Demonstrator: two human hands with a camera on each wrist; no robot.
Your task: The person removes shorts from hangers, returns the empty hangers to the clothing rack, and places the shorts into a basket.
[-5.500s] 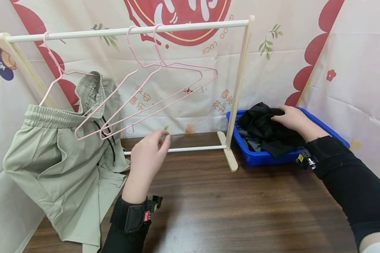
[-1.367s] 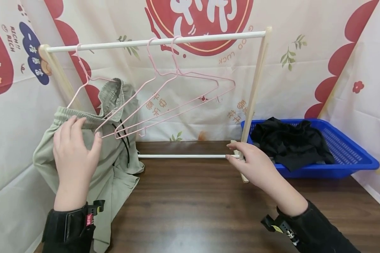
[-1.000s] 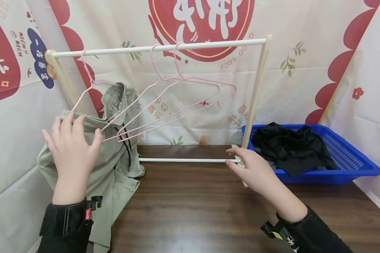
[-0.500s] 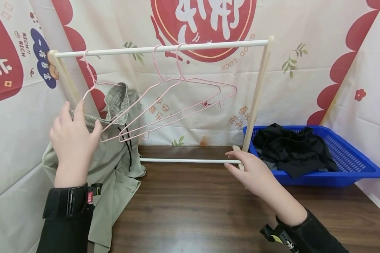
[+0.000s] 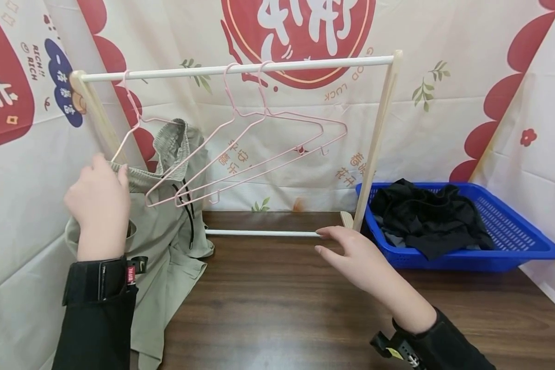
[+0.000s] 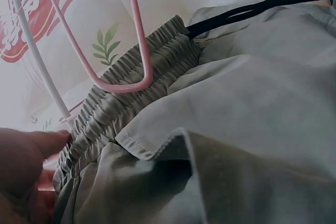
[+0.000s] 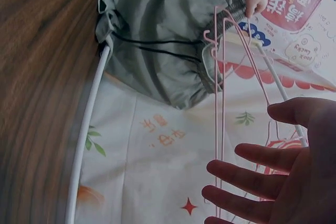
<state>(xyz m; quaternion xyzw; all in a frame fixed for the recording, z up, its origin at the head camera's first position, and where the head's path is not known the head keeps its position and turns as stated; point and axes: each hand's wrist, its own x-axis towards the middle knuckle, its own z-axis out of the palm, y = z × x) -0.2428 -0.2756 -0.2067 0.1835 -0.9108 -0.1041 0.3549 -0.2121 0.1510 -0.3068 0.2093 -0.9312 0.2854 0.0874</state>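
Grey-green drawstring pants point(image 5: 159, 267) hang at the left from a pink hanger point(image 5: 131, 97), their elastic waistband partly drooping at the back. My left hand point(image 5: 100, 198) pinches the near corner of the waistband point(image 6: 100, 114), thumb on one side and fingers on the other. Over the tabletop, my right hand point(image 5: 351, 254) is held with fingers spread and nothing in them, near the rack's lower rail point(image 5: 263, 233). In the right wrist view its fingers point(image 7: 257, 177) are loosely straight. Two bare pink hangers point(image 5: 250, 121) hang mid-rack, their left ends overlapping the pants in the head view.
A white top rail point(image 5: 314, 65) on wooden posts point(image 5: 378, 139) carries the hangers. To the right, a blue basket point(image 5: 527, 231) holds crumpled black cloth point(image 5: 432, 216) and some grey fabric. Printed cloth point(image 5: 472, 67) encloses the brown wooden table point(image 5: 268, 308).
My right hand has left the black cloth in the basket and drifted left. My left hand has moved to the pants and, in the last half second, closed its fingers on the waistband.
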